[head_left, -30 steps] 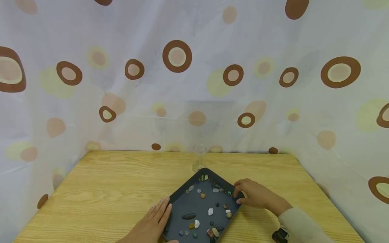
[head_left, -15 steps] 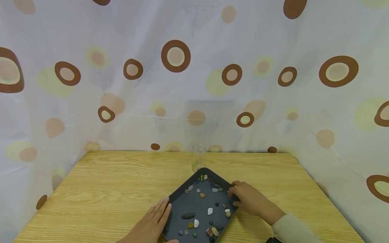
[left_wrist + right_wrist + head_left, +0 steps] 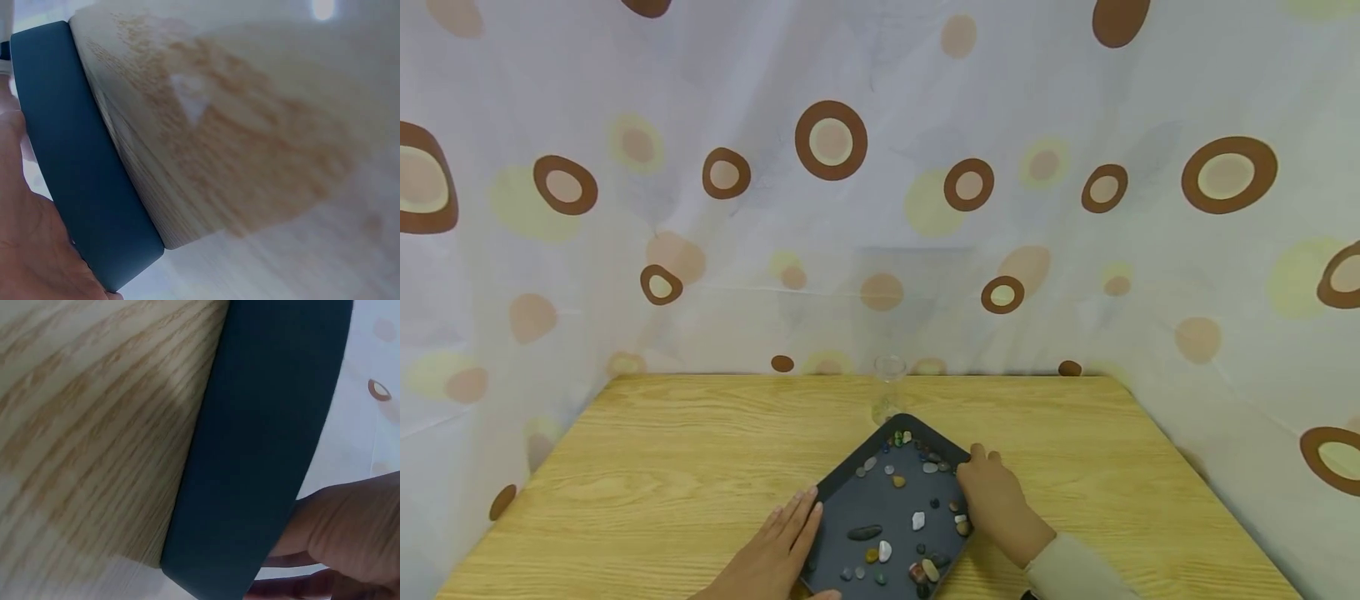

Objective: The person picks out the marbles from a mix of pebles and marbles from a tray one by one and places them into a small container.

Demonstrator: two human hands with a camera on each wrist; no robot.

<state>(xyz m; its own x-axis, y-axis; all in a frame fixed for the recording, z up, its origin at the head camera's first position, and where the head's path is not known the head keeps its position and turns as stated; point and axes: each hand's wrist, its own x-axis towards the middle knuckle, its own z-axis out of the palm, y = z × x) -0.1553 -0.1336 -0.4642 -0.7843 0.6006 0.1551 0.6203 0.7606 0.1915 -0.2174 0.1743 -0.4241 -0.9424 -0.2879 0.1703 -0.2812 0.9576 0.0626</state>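
Note:
A dark tray (image 3: 865,498) lies turned cornerwise on the table, with pebbles and small glassy stones scattered inside. Straight fingers of my left hand (image 3: 775,546) rest over its left rim, the thumb by the near edge. At the right corner, my right hand (image 3: 996,500) reaches over the rim with bent fingers; the fingertips, and anything between them, are hidden. A long dark stone (image 3: 865,532) and a white pebble (image 3: 918,521) lie mid-tray. Both wrist views show the outer tray wall (image 3: 81,150), and the right one shows fingers behind the wall (image 3: 262,437).
A clear glass vessel (image 3: 889,392) stands just behind the tray's far corner, with something greenish low inside it. Wood-grained tabletop (image 3: 700,450) extends on both sides of the tray. A patterned curtain (image 3: 880,208) hangs along the back and sides.
My right hand has moved left and further over the tray's right corner, its fingers turning out of sight. My left hand and the tray keep their places.

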